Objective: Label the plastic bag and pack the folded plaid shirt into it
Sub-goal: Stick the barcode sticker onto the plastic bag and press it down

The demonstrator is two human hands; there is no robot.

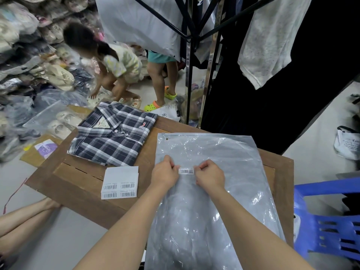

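Observation:
A clear plastic zip bag [212,152] lies flat on the right side of the wooden table [81,184], its zipper end at the far side. A small white barcode label [186,171] sits on the bag's middle. My left hand [165,173] pinches the label's left end and my right hand [209,175] pinches its right end. The folded plaid shirt [114,134], navy and white with a collar and buttons, rests on the table's far left. A white sheet of barcode labels [120,182] lies just in front of the shirt.
A blue plastic chair [329,221] stands at the right. Two persons stand on the floor beyond the table, beside heaps of bagged shoes [29,61]. A black garment rack [190,36] with hanging clothes rises behind. Someone's legs [25,215] reach in at the left.

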